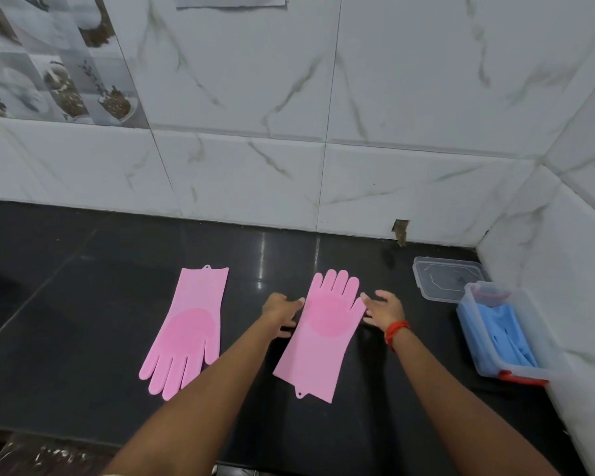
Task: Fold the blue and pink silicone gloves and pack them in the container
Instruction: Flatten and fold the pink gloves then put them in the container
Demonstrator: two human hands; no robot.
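Two pink silicone gloves lie flat on the black counter. The left pink glove points its fingers toward me. The right pink glove points its fingers toward the wall. My left hand rests at this glove's left edge, thumb touching it. My right hand is at its right edge by the thumb, fingers spread. Neither hand grips anything. A clear container with a red latch stands at the right and holds folded blue gloves.
The container's clear lid lies flat behind it near the corner. White marble-tiled walls close off the back and right side. The black counter ends at a front edge near my body.
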